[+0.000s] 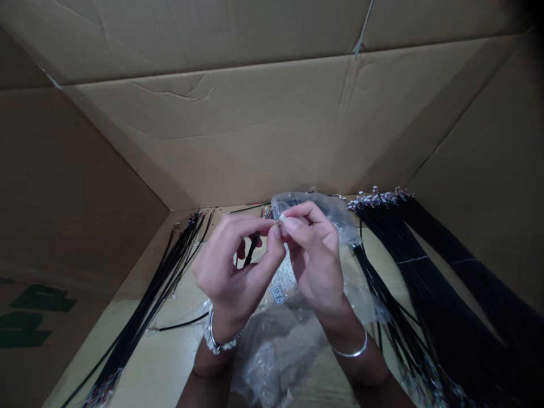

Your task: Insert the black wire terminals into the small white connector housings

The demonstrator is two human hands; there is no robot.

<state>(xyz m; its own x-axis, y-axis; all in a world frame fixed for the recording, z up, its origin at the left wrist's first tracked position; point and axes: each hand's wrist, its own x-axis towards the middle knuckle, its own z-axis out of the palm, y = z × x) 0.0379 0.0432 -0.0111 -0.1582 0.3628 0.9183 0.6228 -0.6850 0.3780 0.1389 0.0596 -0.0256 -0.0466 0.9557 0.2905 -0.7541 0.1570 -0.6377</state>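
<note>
My left hand [238, 255] pinches a thin wire end between thumb and forefinger, while a black cable [252, 249] with several coloured wires [266, 212] runs through its curled fingers. My right hand [317, 255] holds a small white connector [282, 217] between thumb and forefinger. The fingertips of both hands meet at the connector; whether the wire sits inside it is too small to tell. Below the hands lies a clear plastic bag [272, 345] with many small white pieces [284, 277] and a printed label [278, 294].
Black cables with bare wire ends [148, 306] lie in a bundle on the left. On the right are thick bundles of black cables [429, 283] with white connectors [378, 198] at their far ends. Cardboard walls [238, 136] enclose the table [178, 351] at the back and sides.
</note>
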